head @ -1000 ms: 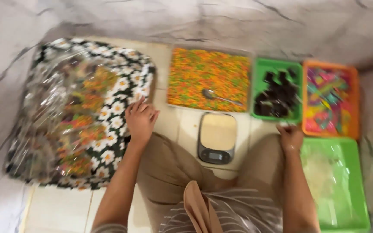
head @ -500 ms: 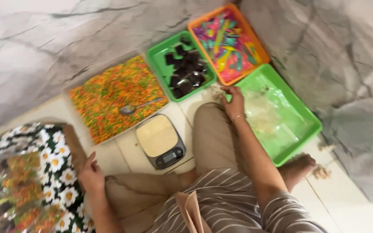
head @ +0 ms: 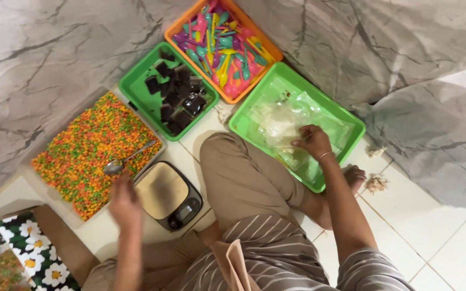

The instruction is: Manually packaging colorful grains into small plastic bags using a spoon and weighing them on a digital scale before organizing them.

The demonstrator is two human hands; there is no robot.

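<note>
My right hand (head: 313, 141) reaches into the green tray (head: 254, 91) on the right, fingers curled down and pinching one of the clear plastic bags (head: 281, 121) lying in it. My left hand (head: 124, 203) is blurred by motion and holds nothing. It hovers just below the handle of a metal spoon (head: 118, 164), beside the small kitchen scale (head: 167, 195). The spoon rests in a clear tray (head: 43, 144) of tiny orange, green and yellow sweets (head: 90, 148).
A green tray (head: 130, 86) holds dark chocolate pieces. An orange tray (head: 182, 24) holds several coloured plastic spoons. A daisy-print cloth (head: 39, 258) lies at bottom left. Marble-pattern sheets (head: 395, 64) cover the white tiled floor (head: 438, 242). My folded knee (head: 238, 172) lies between the trays.
The view has swung right and closer. My right hand went from the tray's edge into the green tray onto the bags. My left hand left the daisy cloth and rose toward the spoon.
</note>
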